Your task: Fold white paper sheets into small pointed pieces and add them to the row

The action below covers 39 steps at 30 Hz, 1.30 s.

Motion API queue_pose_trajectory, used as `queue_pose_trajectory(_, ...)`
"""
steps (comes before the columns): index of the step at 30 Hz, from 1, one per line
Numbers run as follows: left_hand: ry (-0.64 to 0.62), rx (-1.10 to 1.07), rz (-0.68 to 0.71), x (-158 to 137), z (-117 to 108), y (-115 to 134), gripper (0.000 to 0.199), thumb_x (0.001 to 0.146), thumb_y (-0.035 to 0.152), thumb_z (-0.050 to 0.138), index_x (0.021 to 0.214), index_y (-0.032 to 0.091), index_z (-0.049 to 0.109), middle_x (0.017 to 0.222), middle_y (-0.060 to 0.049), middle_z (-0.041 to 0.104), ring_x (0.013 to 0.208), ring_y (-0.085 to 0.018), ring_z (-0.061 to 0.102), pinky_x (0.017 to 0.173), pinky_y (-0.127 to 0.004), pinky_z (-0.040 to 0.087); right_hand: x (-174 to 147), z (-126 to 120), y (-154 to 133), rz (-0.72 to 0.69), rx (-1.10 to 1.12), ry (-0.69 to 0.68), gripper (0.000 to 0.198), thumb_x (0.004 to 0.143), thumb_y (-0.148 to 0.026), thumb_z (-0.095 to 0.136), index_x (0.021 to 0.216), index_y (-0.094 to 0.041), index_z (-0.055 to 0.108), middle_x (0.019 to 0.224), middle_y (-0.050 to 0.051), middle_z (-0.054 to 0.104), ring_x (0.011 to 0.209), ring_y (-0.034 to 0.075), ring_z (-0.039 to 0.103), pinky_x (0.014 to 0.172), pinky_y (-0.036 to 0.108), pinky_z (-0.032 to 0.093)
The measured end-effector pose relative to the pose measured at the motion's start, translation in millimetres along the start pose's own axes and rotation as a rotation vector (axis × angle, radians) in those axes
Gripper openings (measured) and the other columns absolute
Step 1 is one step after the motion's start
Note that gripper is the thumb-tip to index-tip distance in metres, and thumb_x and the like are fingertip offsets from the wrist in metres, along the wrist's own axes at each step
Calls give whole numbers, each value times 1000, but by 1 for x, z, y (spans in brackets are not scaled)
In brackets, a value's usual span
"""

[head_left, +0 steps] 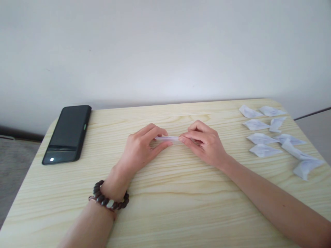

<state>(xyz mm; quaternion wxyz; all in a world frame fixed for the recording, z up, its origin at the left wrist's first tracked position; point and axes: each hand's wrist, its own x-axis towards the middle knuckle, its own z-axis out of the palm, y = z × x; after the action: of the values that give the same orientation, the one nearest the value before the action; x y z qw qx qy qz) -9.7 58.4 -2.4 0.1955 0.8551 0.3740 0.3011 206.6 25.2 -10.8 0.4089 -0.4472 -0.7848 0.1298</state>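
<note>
A narrow strip of folded white paper [172, 138] lies level between my two hands, a little above or on the table's middle; I cannot tell which. My left hand [144, 146] grips its left end, thumb along the near side and fingers on the far side. At the right end, the thumb and curled fingers of my right hand [204, 140] pinch the paper. The fingertips cover both ends of the strip.
Several folded white paper pieces [262, 138] lie in loose rows at the table's right side. A black phone [69, 129] rests at the far left. The wood-grain table [170, 203] meets a white wall [165, 51] at the back.
</note>
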Motion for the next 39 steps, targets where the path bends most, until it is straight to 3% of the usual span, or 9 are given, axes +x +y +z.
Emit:
queue_pose_trajectory(5, 0, -3, 7, -2, 2, -2, 2, 88, 20, 59, 90, 20, 61, 82, 2, 65, 69, -9, 58, 61, -19, 43, -1, 1, 0, 32, 43, -11, 13, 89, -16, 59, 99, -18, 67, 95, 5, 63, 64, 7, 54, 53, 20, 43)
queue_pose_trajectory(10, 2, 32, 30, -1, 1, -1, 4, 86, 21, 61, 90, 19, 62, 79, 1, 65, 70, -12, 58, 64, -23, 45, -3, 2, 0, 23, 61, -50, 14, 89, -10, 53, 95, -19, 61, 101, 5, 65, 74, 9, 58, 53, 18, 43)
queue_pose_trajectory(18, -14, -32, 135, 2, 0, 1, 10, 87, 15, 58, 96, 18, 62, 95, -5, 67, 93, -18, 58, 85, -33, 48, -4, 1, -1, 57, 48, -117, 16, 84, -6, 51, 90, -18, 60, 92, 3, 65, 63, 9, 55, 59, 22, 46)
queue_pose_trajectory(27, -94, -15, 56, 2, -1, 5, 12, 92, 19, 50, 93, 17, 62, 88, -5, 66, 84, -17, 58, 77, -30, 48, -4, 2, -4, 86, 31, -123, 20, 80, -5, 50, 88, -19, 60, 93, 4, 65, 75, 13, 60, 61, 24, 46)
queue_pose_trajectory(39, -106, -16, 108, 3, 1, 4, 14, 91, 17, 51, 96, 16, 63, 91, -6, 67, 86, -18, 57, 79, -32, 47, -1, 4, -9, 193, -17, -9, 15, 80, -8, 52, 84, -17, 64, 78, 2, 66, 52, 8, 49, 52, 22, 41)
